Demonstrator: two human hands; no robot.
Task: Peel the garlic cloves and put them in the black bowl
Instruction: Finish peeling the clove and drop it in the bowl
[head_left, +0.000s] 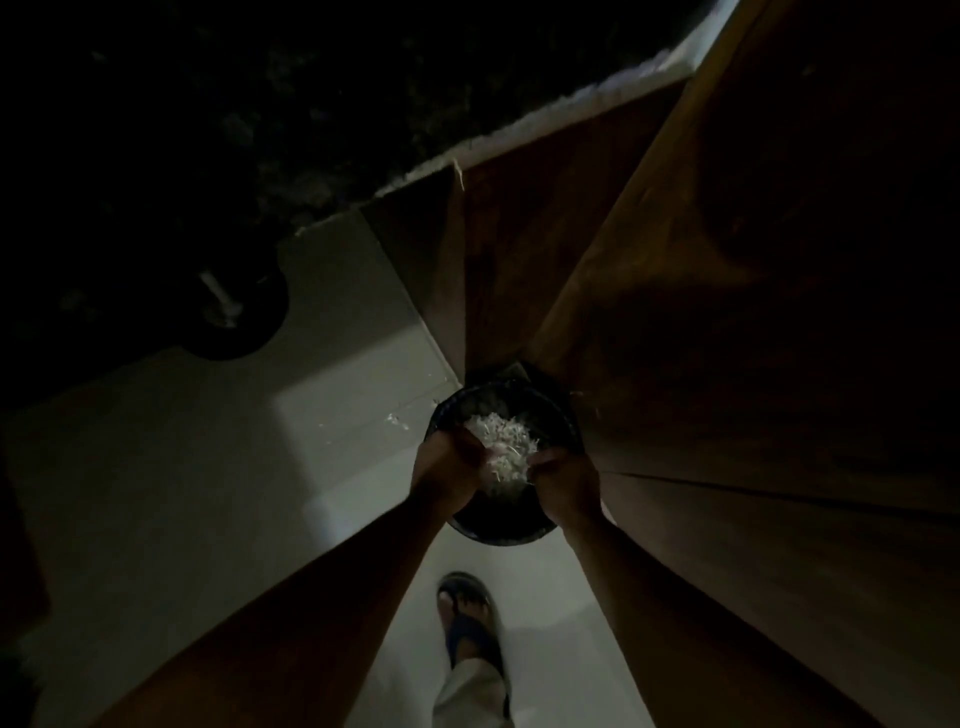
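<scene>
Below centre frame, one black bowl (501, 525) held over floor (208, 493), near 6 o'clock. Left hand (447, 462) and right hand (563, 475) curl on opposite rims. White papery heap (501, 449) inside: likely light, loose, scatter-prone; cloves uncountable. Grip rims firmly. Fallen flakes (397, 420) at 9 o'clock; one sandalled foot (467, 618).

Right side: a wooden cabinet front (727, 312) stands just beside the black bowl (498, 530), closing that side.
Above bowl: both hands, left hand (447, 462) and right hand (566, 478), crowd over the white peelings (501, 447).
Left side: pale floor (182, 493) lies open.
Below: a sandalled foot (467, 618) stands near.
Far left: a dark round object (234, 312), well apart.
</scene>
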